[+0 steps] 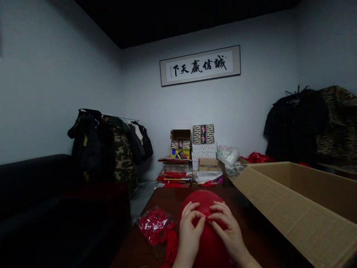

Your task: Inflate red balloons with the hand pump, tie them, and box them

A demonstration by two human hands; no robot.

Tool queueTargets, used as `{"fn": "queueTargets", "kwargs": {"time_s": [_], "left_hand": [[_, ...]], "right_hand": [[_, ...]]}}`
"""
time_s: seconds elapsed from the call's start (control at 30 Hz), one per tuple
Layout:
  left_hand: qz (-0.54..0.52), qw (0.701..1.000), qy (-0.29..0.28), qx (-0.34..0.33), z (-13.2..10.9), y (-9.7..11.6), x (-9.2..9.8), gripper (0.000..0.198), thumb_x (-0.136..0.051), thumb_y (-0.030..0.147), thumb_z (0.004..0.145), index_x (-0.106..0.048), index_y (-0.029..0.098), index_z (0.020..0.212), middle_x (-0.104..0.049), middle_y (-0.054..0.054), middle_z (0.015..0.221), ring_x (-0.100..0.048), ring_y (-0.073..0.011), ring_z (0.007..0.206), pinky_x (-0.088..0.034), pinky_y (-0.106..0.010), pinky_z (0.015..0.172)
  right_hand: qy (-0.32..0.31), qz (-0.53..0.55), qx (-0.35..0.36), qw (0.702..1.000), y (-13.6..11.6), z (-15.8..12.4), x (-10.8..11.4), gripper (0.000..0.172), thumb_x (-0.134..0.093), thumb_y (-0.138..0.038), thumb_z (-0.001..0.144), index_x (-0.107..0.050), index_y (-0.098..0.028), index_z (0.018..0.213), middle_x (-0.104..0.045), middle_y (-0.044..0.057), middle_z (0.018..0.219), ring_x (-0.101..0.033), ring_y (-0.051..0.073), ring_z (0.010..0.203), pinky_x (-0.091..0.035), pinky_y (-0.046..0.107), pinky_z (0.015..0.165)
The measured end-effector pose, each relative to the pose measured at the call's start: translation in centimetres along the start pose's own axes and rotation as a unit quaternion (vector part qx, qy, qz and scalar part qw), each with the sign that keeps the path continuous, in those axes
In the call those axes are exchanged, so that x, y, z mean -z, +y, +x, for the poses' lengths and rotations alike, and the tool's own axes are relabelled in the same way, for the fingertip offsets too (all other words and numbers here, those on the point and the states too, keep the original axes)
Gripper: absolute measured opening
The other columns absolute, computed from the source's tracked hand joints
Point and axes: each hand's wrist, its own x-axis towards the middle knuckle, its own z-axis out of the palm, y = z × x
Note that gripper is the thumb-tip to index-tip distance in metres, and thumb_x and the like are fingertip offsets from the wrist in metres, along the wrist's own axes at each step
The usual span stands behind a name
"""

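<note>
Centrally, one round, inflated red balloon (208, 242) over the dark-brown wooden counter (164, 196); its neck (206, 219) pinched by left hand (190, 229) and right hand (228, 225), fingertips nearly meeting. Beside it, left: one clear plastic packet (154, 225) of red pieces. Right: one open brown cardboard box (295, 208).

The framed scroll (200, 66) on the wall (237, 104) reads 誠信贏天下 (right to left, in black characters).
</note>
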Motion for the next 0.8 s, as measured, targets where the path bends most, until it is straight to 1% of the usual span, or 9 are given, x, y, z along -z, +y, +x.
{"fn": "queueTargets", "kwargs": {"time_s": [0.17,0.3,0.4,0.53,0.67,0.73,0.8], "left_hand": [[-0.006,1.0,-0.012,0.002,0.08,0.13,0.11,0.011,-0.058,0.017,0.072,-0.065,0.022,0.065,-0.065,-0.008,0.112,-0.049,-0.0268,0.118,-0.033,-0.049,0.103],[-0.006,1.0,-0.02,0.006,0.01,0.23,0.17,0.011,-0.057,0.018,0.073,-0.065,0.022,0.065,-0.064,-0.009,0.113,-0.047,-0.0271,0.12,-0.032,-0.049,0.103],[-0.007,1.0,-0.02,0.008,-0.06,0.28,0.19,0.011,-0.057,0.02,0.073,-0.065,0.022,0.066,-0.064,-0.009,0.113,-0.046,-0.0274,0.12,-0.031,-0.05,0.103],[-0.003,1.0,-0.018,0.008,-0.09,0.23,0.16,0.011,-0.057,0.019,0.073,-0.065,0.022,0.066,-0.064,-0.009,0.113,-0.048,-0.0272,0.118,-0.032,-0.05,0.103],[-0.009,1.0,-0.02,0.006,-0.13,0.09,0.17,0.011,-0.057,0.02,0.073,-0.064,0.022,0.064,-0.064,-0.009,0.113,-0.049,-0.0268,0.117,-0.033,-0.049,0.102],[-0.017,1.0,-0.023,0.003,-0.15,0.08,0.21,0.011,-0.057,0.021,0.073,-0.064,0.022,0.065,-0.063,-0.009,0.114,-0.049,-0.0265,0.116,-0.033,-0.048,0.102],[-0.023,0.999,-0.026,0.002,-0.17,0.08,0.22,0.01,-0.057,0.021,0.073,-0.065,0.022,0.066,-0.063,-0.009,0.115,-0.049,-0.0266,0.117,-0.033,-0.048,0.103]], "right_hand": [[-0.014,0.021,-0.005,1.0,-0.03,0.04,-0.22,0.012,-0.057,-0.033,0.079,-0.062,-0.035,0.089,-0.055,0.002,0.114,-0.043,0.023,0.121,-0.029,0.058,0.108],[-0.018,0.015,0.002,1.0,0.11,0.12,-0.29,0.016,-0.058,-0.034,0.078,-0.061,-0.036,0.093,-0.055,0.002,0.115,-0.044,0.022,0.12,-0.031,0.057,0.107],[-0.028,-0.002,0.013,1.0,0.14,0.22,-0.21,0.021,-0.059,-0.034,0.077,-0.059,-0.036,0.098,-0.055,0.002,0.116,-0.045,0.022,0.12,-0.032,0.057,0.107],[-0.031,-0.039,0.048,0.998,0.06,0.4,-0.1,0.028,-0.061,-0.035,0.075,-0.058,-0.035,0.103,-0.058,0.003,0.115,-0.046,0.024,0.12,-0.036,0.057,0.104],[-0.033,-0.077,0.067,0.994,0.24,0.61,-0.17,0.023,-0.06,-0.035,0.077,-0.059,-0.036,0.1,-0.062,0.002,0.109,-0.046,0.023,0.119,-0.035,0.059,0.104],[-0.033,-0.09,0.073,0.993,0.45,0.59,-0.24,0.025,-0.059,-0.035,0.077,-0.059,-0.037,0.102,-0.062,0.002,0.11,-0.046,0.023,0.119,-0.035,0.059,0.104],[-0.034,-0.092,0.077,0.992,0.62,0.5,-0.32,0.027,-0.059,-0.034,0.077,-0.058,-0.036,0.104,-0.061,0.003,0.111,-0.046,0.023,0.119,-0.037,0.057,0.103]]}}
